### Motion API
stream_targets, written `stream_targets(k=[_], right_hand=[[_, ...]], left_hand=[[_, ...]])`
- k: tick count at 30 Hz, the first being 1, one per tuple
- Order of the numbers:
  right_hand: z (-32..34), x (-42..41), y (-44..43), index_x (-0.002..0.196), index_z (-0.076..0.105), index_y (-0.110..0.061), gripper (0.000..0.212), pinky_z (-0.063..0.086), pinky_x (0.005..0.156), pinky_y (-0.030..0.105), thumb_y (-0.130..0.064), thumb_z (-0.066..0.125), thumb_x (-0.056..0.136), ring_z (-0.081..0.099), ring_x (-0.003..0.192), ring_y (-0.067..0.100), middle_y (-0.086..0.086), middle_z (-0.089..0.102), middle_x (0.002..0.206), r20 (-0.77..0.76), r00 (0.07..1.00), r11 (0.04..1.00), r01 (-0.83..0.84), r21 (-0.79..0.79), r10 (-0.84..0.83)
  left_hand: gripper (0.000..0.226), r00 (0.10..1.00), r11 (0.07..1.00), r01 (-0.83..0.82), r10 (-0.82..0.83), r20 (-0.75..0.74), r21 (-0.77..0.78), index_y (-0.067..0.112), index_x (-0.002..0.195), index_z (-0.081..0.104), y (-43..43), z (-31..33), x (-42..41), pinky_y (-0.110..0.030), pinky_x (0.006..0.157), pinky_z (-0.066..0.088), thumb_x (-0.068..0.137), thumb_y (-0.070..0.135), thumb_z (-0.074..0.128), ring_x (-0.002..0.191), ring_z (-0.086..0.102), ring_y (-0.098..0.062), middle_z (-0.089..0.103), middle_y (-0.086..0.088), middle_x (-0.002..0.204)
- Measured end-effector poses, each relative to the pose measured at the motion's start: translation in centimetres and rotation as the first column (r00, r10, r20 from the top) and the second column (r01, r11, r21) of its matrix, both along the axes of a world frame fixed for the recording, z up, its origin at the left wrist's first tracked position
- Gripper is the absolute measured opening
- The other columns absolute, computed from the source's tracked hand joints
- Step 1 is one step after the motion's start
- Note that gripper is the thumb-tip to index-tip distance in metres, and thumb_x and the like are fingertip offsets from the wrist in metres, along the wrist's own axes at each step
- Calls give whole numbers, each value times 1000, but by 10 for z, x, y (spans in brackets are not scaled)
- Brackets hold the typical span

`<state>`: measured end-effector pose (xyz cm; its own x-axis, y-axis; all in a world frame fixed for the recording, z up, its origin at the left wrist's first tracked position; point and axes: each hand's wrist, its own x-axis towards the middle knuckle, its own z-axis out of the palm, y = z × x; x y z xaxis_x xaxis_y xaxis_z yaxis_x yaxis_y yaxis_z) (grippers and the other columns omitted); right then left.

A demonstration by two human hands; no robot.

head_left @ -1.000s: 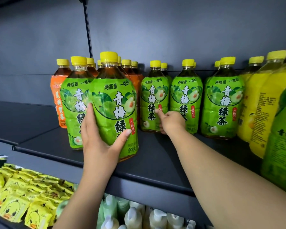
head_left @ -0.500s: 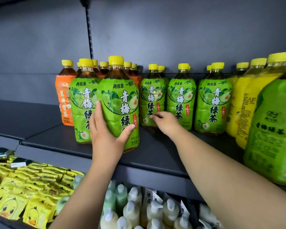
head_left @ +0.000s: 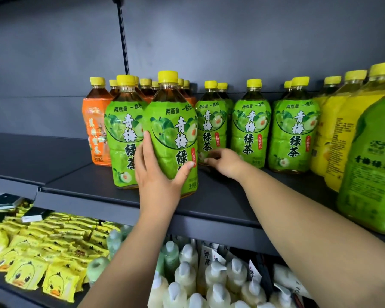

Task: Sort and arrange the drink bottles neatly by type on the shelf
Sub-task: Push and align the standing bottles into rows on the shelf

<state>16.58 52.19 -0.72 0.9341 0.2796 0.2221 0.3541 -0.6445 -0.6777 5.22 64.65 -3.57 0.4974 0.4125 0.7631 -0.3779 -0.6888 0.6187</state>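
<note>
Head view, centre frame: the left hand (head_left: pixel 158 176) is wrapping spread fingers round the upright front bottle (head_left: pixel 172 130) on the shelf (head_left: pixel 209 196). The right hand (head_left: pixel 228 163) is curling its fingers at the rear bottle (head_left: pixel 211 127) just right of it, grip unclear.

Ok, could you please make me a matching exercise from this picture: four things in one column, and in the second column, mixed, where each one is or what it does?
1 orange-label bottle
2 left hand
3 right hand
4 duck packets

A lie below the shelf, on the left
B grips the front green-label bottle
C stands leftmost in the bottle row
D touches a rear green-label bottle low down

Pairs: 1-C, 2-B, 3-D, 4-A
</note>
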Motion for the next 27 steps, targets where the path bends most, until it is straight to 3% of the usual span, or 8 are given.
stream_targets(k=[2, 6, 9, 11, 14, 17, 22, 27], right_hand=[[13, -14, -11, 122, 58, -11, 39, 38, 86, 25, -35, 52, 92, 54, 112, 23, 7, 59, 125, 82, 994, 997, 64, 34, -67], [33, -64, -51, 104, 66, -16, 28, 38, 76, 25, -36, 53, 91, 57, 95, 18, 0, 66, 102, 371, 896, 965, 185, 187, -244], [17, -121, -87, 88, 63, -25, 10, 43, 76, 23, -34, 60, 83, 56, 81, 9, -16, 56, 82, 632, 672, 906, 147, 398, -387], [3, -145, -109, 89, 57, -27, 11, 41, 76, 13, -34, 57, 80, 52, 79, -4, -17, 50, 86, 697, 504, 837, 101, 539, -510], [-14, -155, -135, 96, 52, -31, 18, 39, 85, 16, -34, 59, 79, 47, 92, -3, -17, 43, 99, 604, 428, 714, 156, 683, -672], [-24, -153, -155, 122, 48, -11, 56, 33, 103, 32, -33, 68, 74, 44, 116, 21, 1, 40, 125, 442, 457, 614, 355, 705, -772], [-12, -146, -177, 144, 16, -22, 93, 23, 113, 40, -34, 74, 72, 22, 138, 22, 6, 19, 150, 59, 709, 533, 470, 703, -703], [-5, -143, -172, 146, 14, -18, 107, 19, 114, 48, -50, 75, 64, 14, 141, 28, 9, 15, 152, 27, 630, 548, 653, 523, -776]], left_hand=[[100, 1000, 1000, -12, 12, -8, 21, 16, 146, 11, 0, 1, -1, -29, 109, 14, 69, 44, 67, 139, 18, -24, 22, -13, 150], [101, 999, 998, -39, 40, -25, 44, 14, 147, 13, 4, 4, -2, -40, 111, 19, 69, 42, 71, 136, 23, -28, 27, -17, 146], [99, 995, 995, -91, 93, -46, 43, 12, 147, 14, -3, 6, -2, -47, 109, 20, 72, 38, 73, 134, 25, -34, 28, -22, 144], [97, 979, 983, -182, 184, -85, 30, 14, 147, 12, -17, 7, -1, -51, 108, 15, 75, 40, 71, 136, 22, -33, 23, -19, 147], [95, 971, 972, -233, 234, -52, 27, 9, 146, 15, -40, 11, 0, -53, 108, 14, 75, 38, 70, 138, 17, -36, 20, -19, 149], [92, 990, 987, -135, 132, -40, -92, 14, 147, 13, -39, 17, 6, -47, 111, 12, 77, 35, 70, 140, 13, -35, 14, -19, 151], [89, 1000, 985, 14, -18, -26, -171, 17, 144, 23, -8, 16, 16, -32, 111, 20, 73, 38, 72, 137, 26, -23, 29, -10, 148], [91, 975, 962, 202, -215, -55, -182, 16, 142, 28, -2, 19, 28, -37, 111, 31, 68, 38, 75, 132, 37, -17, 39, -3, 144]])
